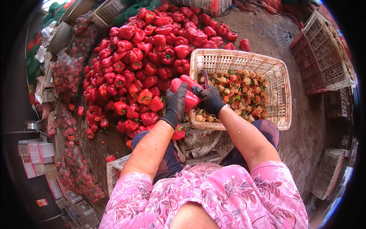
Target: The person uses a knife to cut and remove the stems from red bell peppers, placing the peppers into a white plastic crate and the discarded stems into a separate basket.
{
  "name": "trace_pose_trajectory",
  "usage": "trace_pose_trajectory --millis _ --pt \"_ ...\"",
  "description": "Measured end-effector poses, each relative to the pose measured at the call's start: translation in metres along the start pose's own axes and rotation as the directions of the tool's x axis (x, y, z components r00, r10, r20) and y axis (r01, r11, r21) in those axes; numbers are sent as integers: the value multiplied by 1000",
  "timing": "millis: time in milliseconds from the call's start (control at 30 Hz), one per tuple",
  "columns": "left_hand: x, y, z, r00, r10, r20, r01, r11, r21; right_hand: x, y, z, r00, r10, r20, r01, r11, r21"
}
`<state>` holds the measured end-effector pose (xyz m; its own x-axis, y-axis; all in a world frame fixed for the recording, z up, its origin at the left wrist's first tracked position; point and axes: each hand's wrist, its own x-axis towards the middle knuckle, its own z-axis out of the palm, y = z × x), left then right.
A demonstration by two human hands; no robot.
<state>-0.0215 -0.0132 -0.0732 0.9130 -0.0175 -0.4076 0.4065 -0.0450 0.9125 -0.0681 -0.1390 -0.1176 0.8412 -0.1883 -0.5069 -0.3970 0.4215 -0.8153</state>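
Observation:
Both my hands wear dark gloves and meet in front of me, at the left side of a white plastic crate (281,94). My left hand (175,104) grips a red bell pepper (191,100), which seems to be split into parts. My right hand (210,96) is closed around a small knife with a curved blade (204,78), its blade pointing up and away from me. The fingers of that hand also touch the pepper. Inside the crate lie many cut pepper cores (246,86) with pale seeds and green stems. The knife's handle is hidden in my glove.
A large heap of red bell peppers (148,54) spreads over the floor ahead and left. Net sacks of peppers (67,75) line the left side. Stacked crates (323,54) stand at the right. Another white crate (111,174) sits beside my left leg.

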Motion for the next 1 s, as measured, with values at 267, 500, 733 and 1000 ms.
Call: trace_pose_trajectory --millis 267,500,733,1000 --pt "36 -17 -40 787 -272 554 451 866 -215 26 10 -18 988 91 127 -109 984 140" --pt "10 11 -36 957 -110 268 96 993 66 -3 -22 5 975 -216 50 221 942 -252" --pt "11 7 -52 743 -242 624 508 811 -290 -25 -20 13 922 -352 160 349 936 48" --pt "-17 22 -42 595 -182 782 531 820 -213 -44 -16 2 894 -373 249 391 920 -26"
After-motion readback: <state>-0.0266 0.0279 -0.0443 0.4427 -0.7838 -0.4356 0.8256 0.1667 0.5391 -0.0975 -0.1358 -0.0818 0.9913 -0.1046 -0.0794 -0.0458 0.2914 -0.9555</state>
